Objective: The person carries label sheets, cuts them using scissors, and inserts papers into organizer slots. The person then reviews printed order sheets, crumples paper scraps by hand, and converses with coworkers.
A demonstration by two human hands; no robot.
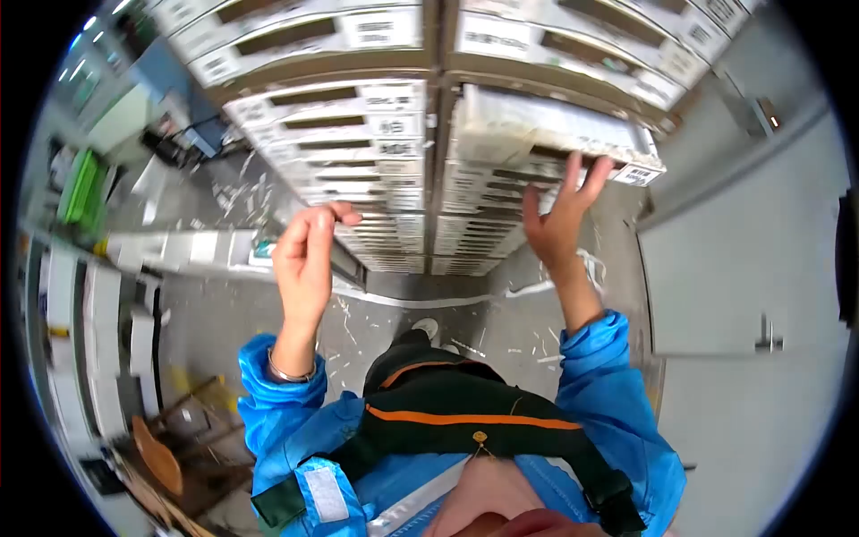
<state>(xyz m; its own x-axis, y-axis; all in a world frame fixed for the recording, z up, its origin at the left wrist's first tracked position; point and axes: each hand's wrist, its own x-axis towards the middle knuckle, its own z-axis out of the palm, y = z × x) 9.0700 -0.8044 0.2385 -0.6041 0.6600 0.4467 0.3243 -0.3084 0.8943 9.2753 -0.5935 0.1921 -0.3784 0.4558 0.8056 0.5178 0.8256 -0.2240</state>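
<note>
A pulled-out drawer (pixel 555 130) with white contents juts from the right column of a tall drawer cabinet (pixel 431 179). Against its labelled front rest the fingertips of my right hand (pixel 561 219); the fingers are spread, and the thumb points up below the drawer. My left hand (pixel 304 259) hovers before the left column of labelled drawers (pixel 389 125), apart from them. Its fingers are loosely curled, and I see nothing in them. What lies deep inside the pulled-out drawer is hard to make out.
More labelled drawers (pixel 376 31) rise above. A grey door (pixel 743 259) with a metal handle (pixel 767 340) stands at the right. Paper scraps litter the floor (pixel 510 336). At the left are a green crate (pixel 82 190), a low white ledge (pixel 192 248) and a wooden stool (pixel 157 456).
</note>
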